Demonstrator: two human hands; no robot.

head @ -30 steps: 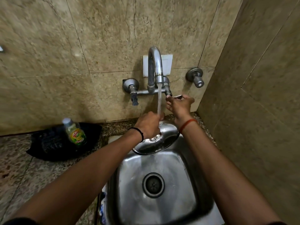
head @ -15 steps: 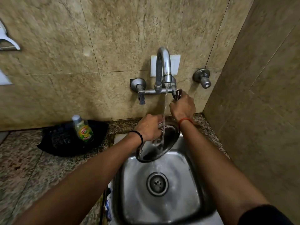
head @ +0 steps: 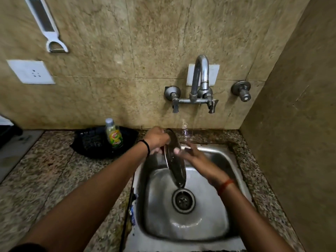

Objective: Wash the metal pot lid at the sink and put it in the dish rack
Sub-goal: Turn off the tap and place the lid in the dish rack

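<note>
- The left hand (head: 157, 140), at the centre of the frame, is closed around the upper edge of the metal pot lid (head: 175, 159) and holds it on edge, nearly upright, over the back left part of the sink (head: 214, 228). The right hand (head: 197, 160) lies flat against the lid's right face, fingers spread and blurred, its thumb tip touching the lid near the middle; it grips nothing.
- The beige stone-look tiled wall (head: 145, 42) fills the upper half of the frame and turns a corner down the right side.
- The speckled granite counter (head: 45, 179) covers the lower left and runs as a narrow band behind and to the right of the sink.
- The steel sink sits in the lower centre-right, wet, with its round drain (head: 183, 200) directly below the lid's lower edge.
- A black mat or tray (head: 91, 142) lies on the counter against the wall, left of the left hand; what it is cannot be told for sure.
- The curved chrome tap (head: 200, 79) is fixed to the wall above the sink, with lever handles to either side and a separate valve (head: 241, 90) to its right. A thin trail of water (head: 184, 128) shows below it, just behind the lid.
- A white wall socket plate (head: 31, 71) is at the left edge, and a white-handled peeler (head: 46, 24) hangs above it in the upper left.
- A green dish-soap bottle (head: 113, 133) stands upright on the black mat.
- A black band (head: 146, 147) circles the left wrist; a red thread (head: 225, 185) circles the right.
</note>
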